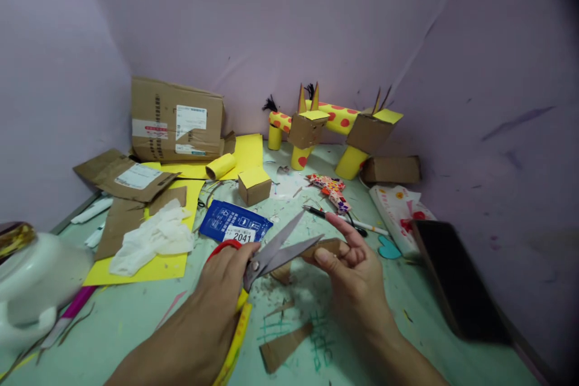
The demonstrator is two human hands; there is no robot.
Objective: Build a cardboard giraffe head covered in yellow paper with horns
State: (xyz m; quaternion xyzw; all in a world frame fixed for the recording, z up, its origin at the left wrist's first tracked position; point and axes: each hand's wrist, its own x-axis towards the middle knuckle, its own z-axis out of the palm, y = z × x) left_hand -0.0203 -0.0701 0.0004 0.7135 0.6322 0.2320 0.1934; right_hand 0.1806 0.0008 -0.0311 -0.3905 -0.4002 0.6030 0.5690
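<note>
My left hand (217, 295) grips a pair of scissors (266, 256) with red and yellow handles, its blades spread apart. Between finger and thumb, my right hand (359, 268) pinches a small piece of brown cardboard (326, 248). The lower blade's tip reaches the cardboard's left edge; whether it touches I cannot tell. Below the hands lies a tapered cardboard scrap (286, 347). Beyond them sits a small cardboard box with a yellow top (254, 186), and a blue packet (235, 221) marked 2041 lies left of the blades.
Two yellow giraffe-like figures (307, 129) with red dots stand at the back. A shipping box (176, 117) leans on the wall at left. Yellow paper (167, 268) with crumpled tissue (154, 238), a white cup (40, 289), a phone (456, 280) and a black pen (314, 211) lie around.
</note>
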